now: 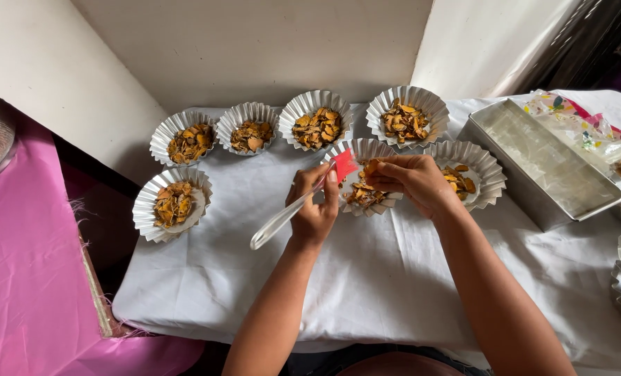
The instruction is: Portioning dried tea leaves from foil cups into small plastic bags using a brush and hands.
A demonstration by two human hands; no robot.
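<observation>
My left hand (313, 206) grips a small spatula (289, 212) with a clear handle and a red blade, the blade pointing at a fluted foil cup (361, 149) in the middle of the white cloth. My right hand (409, 179) pinches an orange-yellow dried slice over that same cup, which holds several such slices. Both hands meet just above the cup and cover much of it.
Several more fluted foil cups of dried slices stand in an arc: far left (172, 205), back left (185, 136), back middle (317, 120), back right (408, 111), right (472, 170). A metal rectangular tin (540, 167) sits right, a patterned plastic bag (589, 129) behind it. Pink cloth (25, 264) lies left.
</observation>
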